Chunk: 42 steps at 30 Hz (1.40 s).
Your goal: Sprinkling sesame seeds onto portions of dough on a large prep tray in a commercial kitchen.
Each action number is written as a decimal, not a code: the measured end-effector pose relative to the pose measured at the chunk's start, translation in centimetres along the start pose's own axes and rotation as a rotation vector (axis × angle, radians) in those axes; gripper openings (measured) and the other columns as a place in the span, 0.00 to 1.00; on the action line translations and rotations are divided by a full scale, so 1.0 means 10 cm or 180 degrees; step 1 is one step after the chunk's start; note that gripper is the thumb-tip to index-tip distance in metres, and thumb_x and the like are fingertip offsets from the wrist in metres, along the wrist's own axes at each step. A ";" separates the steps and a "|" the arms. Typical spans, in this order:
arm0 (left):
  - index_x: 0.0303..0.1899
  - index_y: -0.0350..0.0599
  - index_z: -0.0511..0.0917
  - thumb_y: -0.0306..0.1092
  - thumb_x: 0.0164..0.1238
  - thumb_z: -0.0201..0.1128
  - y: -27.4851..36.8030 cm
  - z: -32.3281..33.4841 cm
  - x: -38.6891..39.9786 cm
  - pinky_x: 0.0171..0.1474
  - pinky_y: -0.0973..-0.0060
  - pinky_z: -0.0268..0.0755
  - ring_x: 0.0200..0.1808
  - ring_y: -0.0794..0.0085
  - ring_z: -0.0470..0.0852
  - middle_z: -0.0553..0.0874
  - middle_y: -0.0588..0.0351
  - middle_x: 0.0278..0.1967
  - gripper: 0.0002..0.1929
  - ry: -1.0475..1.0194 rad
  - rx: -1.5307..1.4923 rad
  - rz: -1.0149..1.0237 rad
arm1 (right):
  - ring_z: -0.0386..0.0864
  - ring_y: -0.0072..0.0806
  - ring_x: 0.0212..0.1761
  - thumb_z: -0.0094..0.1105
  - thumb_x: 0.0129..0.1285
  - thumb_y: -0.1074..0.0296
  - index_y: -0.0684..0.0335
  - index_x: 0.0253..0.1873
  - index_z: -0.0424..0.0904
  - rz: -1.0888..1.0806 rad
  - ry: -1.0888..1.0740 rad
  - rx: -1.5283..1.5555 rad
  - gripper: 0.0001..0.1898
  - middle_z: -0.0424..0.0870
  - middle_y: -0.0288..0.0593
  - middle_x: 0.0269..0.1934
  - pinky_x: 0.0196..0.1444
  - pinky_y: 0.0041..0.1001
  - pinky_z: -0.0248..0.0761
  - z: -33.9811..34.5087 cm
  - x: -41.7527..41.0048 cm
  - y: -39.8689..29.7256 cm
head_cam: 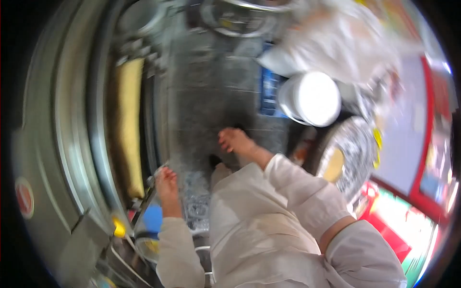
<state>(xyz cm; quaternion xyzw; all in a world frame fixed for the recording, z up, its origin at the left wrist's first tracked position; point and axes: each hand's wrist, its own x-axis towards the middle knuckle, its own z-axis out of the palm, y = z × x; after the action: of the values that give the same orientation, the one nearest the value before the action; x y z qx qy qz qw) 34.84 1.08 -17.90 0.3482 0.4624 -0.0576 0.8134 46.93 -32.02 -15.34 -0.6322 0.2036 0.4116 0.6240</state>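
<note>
My right hand (236,140) hangs over the dark tiled floor (201,72), its fingers curled and blurred; I see nothing in it. At the lower left, my left hand (167,180) is raised beside the metal edge of a counter, fingers bent; a small pale thing shows at its fingertips, too blurred to tell whether it is held. Both forearms wear light sleeves. A white bucket (318,99) stands right of my right hand, on or beside a blue crate (270,90). A round container with a crumpled plastic liner (353,154) is nearer to me on the right.
Stainless steel equipment (72,118) runs along the left, with a long yellow panel (131,126) beside it. A large white plastic bag (324,39) and a round metal vessel (237,21) lie ahead. A blue object (153,217) is below my left hand. Red-framed panels (425,126) line the right.
</note>
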 end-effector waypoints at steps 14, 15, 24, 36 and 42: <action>0.42 0.40 0.77 0.35 0.78 0.53 -1.85 2.67 -1.51 0.38 0.75 0.77 0.33 0.69 0.83 0.84 0.52 0.36 0.09 -0.2094 0.2252 -0.0036 | 0.83 0.26 0.39 0.48 0.74 0.63 0.65 0.58 0.77 -0.0045 0.2310 0.1534 0.16 0.85 0.44 0.43 0.40 0.25 0.77 -1.46 -3.97 2.57; 0.42 0.39 0.77 0.37 0.77 0.54 -2.18 2.89 -1.88 0.40 0.74 0.77 0.35 0.68 0.84 0.84 0.50 0.37 0.10 -0.2433 0.2429 -0.0119 | 0.84 0.26 0.40 0.48 0.75 0.64 0.67 0.57 0.77 -0.0167 0.2439 0.1708 0.16 0.85 0.44 0.43 0.40 0.25 0.78 -1.54 -4.15 2.78; 0.74 0.50 0.60 0.34 0.67 0.64 -4.47 3.56 -3.22 0.75 0.62 0.49 0.77 0.57 0.53 0.56 0.48 0.76 0.35 -0.3962 0.4876 0.0878 | 0.82 0.24 0.39 0.46 0.75 0.68 0.67 0.56 0.76 -0.0591 0.2944 0.2432 0.13 0.84 0.42 0.42 0.39 0.24 0.77 -2.29 -5.45 4.23; 0.73 0.33 0.55 0.37 0.70 0.61 -6.31 3.53 -1.60 0.62 0.65 0.68 0.60 0.59 0.76 0.74 0.42 0.62 0.36 -0.2315 0.5964 -0.0034 | 0.81 0.49 0.52 0.53 0.69 0.62 0.71 0.58 0.75 -0.0008 0.4055 0.1159 0.20 0.83 0.57 0.49 0.55 0.37 0.73 -3.89 -4.73 5.15; 0.54 0.32 0.73 0.28 0.66 0.58 -7.06 3.55 -1.30 0.45 0.64 0.75 0.43 0.63 0.81 0.82 0.46 0.46 0.16 -0.2099 0.6025 -0.0685 | 0.73 0.53 0.61 0.52 0.69 0.62 0.65 0.64 0.71 0.1280 0.4614 0.1010 0.22 0.78 0.59 0.56 0.61 0.44 0.66 -4.67 -3.69 5.82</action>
<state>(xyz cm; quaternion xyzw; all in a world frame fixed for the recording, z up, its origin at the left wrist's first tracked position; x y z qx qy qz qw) 23.39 -76.91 -32.07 0.7740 0.0074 -0.5678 0.2803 -6.84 -94.18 -28.46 -0.5978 0.7294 -0.0342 0.3310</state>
